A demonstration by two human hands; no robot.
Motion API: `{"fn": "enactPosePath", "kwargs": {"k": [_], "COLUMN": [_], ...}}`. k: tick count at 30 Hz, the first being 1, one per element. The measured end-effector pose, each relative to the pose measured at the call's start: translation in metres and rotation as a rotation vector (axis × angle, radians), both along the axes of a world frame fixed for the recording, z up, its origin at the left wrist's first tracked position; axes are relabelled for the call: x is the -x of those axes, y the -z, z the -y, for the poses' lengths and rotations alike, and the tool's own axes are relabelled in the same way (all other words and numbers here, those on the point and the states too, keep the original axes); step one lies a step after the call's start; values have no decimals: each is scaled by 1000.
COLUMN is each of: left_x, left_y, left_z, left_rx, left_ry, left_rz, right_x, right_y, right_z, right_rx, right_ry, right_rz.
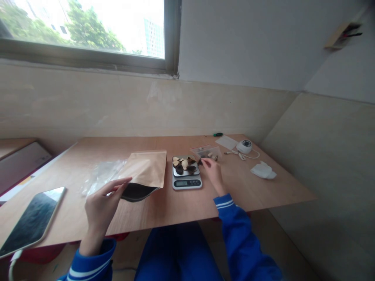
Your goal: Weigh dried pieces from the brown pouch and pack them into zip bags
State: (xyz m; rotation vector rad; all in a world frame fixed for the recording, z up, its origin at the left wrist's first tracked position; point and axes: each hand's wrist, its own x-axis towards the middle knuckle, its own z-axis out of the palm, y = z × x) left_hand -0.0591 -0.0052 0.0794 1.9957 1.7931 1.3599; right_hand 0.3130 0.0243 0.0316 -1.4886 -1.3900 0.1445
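My left hand (pixel 105 199) pinches the near left edge of a brown kraft paper pouch (pixel 149 168), whose dark mouth gapes toward me. In the middle of the table stands a small digital kitchen scale (pixel 187 184). Several dried pieces (pixel 184 164), some pale and some dark brown, lie on its metal plate. Just right of that plate, my right hand (pixel 212 171) is closed at the fingertips on a small dark dried piece (pixel 200 161). Behind this hand lies a clear zip bag (pixel 215 151) with pale and dark pieces in it. The scale's reading is too small to make out.
Crumpled clear plastic (pixel 102 175) lies left of the pouch. A phone (pixel 35 218) with a cable rests at the table's left front. At right are a white dome camera (pixel 244 146), a white crumpled wrapper (pixel 263 170), a paper sheet (pixel 226 142) and a green-handled tool (pixel 218 134).
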Motion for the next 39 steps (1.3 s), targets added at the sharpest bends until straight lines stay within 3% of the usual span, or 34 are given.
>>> {"fn": "enactPosePath", "kwargs": {"k": [4, 11, 17, 23, 25, 30, 35, 39], "left_x": [2, -1, -9, 2, 8, 26, 41, 44], "left_y": [5, 21, 26, 24, 23, 40, 61, 62], "left_z": [-4, -18, -23, -26, -30, -55, -74, -73], "left_rx": [42, 191, 245, 254, 209, 109, 270, 288], "left_ry": [22, 167, 248, 511, 432, -27, -35, -93], "left_rz": [-33, -102, -180, -159, -145, -247, -455, -448], "right_x": [-20, -42, -47, -45, -44, -44, -44, -42], "right_y": [2, 36, 49, 47, 48, 49, 49, 48], "right_z": [18, 59, 70, 71, 72, 73, 73, 73], "right_rx": [12, 197, 179, 139, 133, 81, 62, 26], "right_ry": [156, 47, 98, 163, 171, 218, 252, 258], "right_rz": [-144, -266, -307, -347, -343, -268, -228, -200]}}
